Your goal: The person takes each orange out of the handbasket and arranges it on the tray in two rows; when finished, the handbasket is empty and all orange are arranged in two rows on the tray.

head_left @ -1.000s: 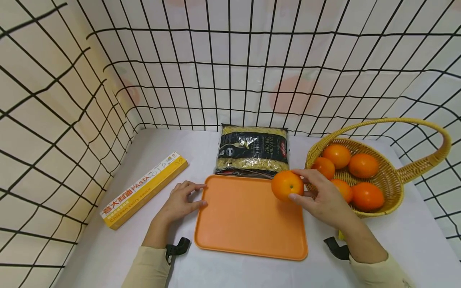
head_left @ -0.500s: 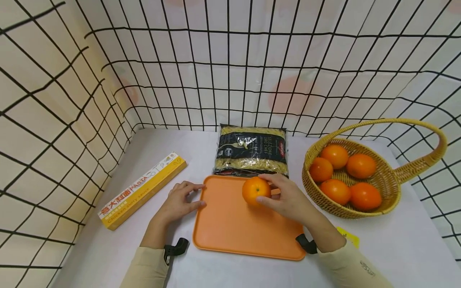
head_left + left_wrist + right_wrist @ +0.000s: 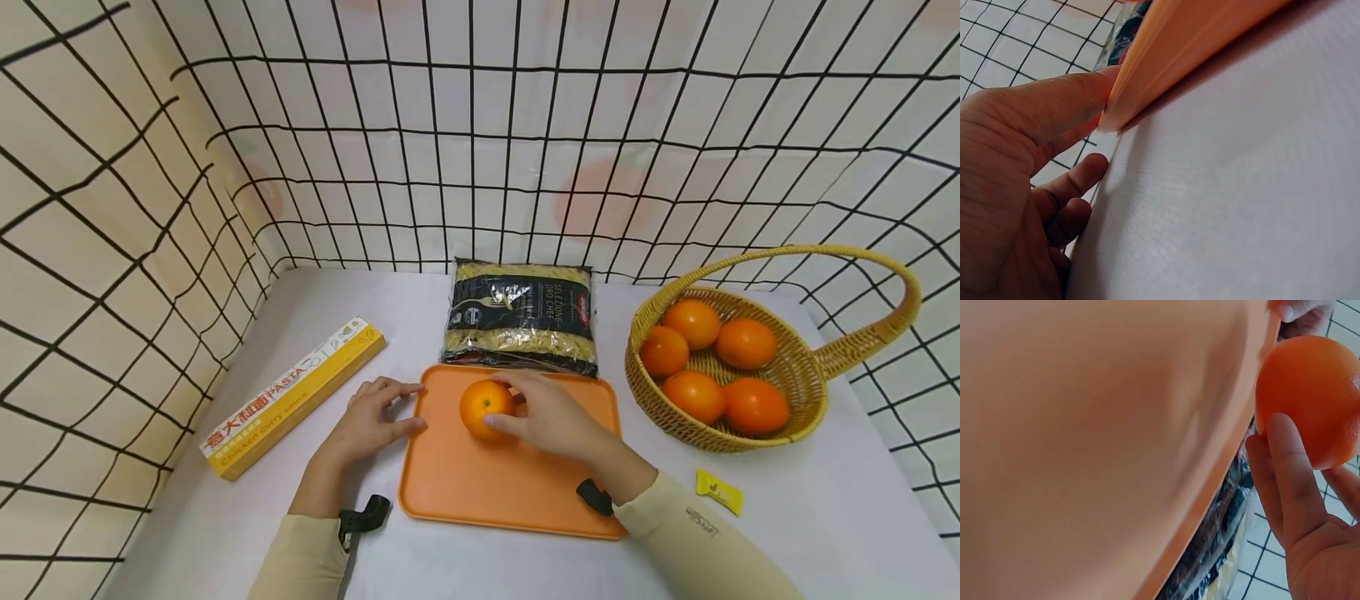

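Observation:
My right hand point(image 3: 551, 417) grips an orange point(image 3: 487, 409) between thumb and fingers, over the left half of an orange tray point(image 3: 487, 492). In the right wrist view the fingers point(image 3: 1291, 469) lie along the side of the same orange point(image 3: 1310, 394); I cannot tell whether it touches the tray. On the tray's left side, my left hand point(image 3: 372, 422) touches the rim with thumb and index fingertips. The left wrist view shows the thumb point(image 3: 1054, 103) against the tray's edge point(image 3: 1147, 75), with the other fingers loosely bent below.
A wicker basket point(image 3: 806, 417) with a tall handle holds several oranges point(image 3: 746, 343) at the right. Behind the tray lies a pasta bag point(image 3: 520, 312). A yellow pasta box point(image 3: 296, 400) sits at the left, a small yellow packet point(image 3: 719, 492) at the right. Black wire grid point(image 3: 472, 133) surrounds the table.
My right hand has carried the orange leftward from beside the basket to over the tray's left half. The yellow packet has come into full view. My left hand stays at the rim.

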